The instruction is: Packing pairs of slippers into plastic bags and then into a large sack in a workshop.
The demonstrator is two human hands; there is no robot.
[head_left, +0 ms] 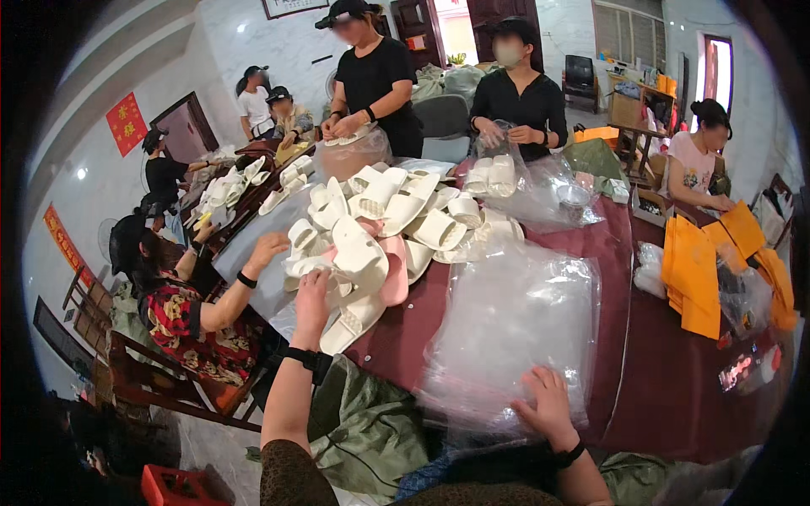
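Observation:
My left hand (311, 295) reaches into a heap of white slippers (384, 219) on the dark red table (666, 379) and grips one white slipper (308, 266) at the heap's near edge. A pink slipper (393, 274) lies just to its right. My right hand (548, 405) rests flat, fingers spread, on the near edge of a stack of clear plastic bags (510, 329) in front of me.
Several people work around the table: one seated at left (181, 312) reaching for the heap, two standing at the far side bagging slippers (498, 173). Orange bags (699, 278) lie at right. A green sack (363, 430) sits by my lap.

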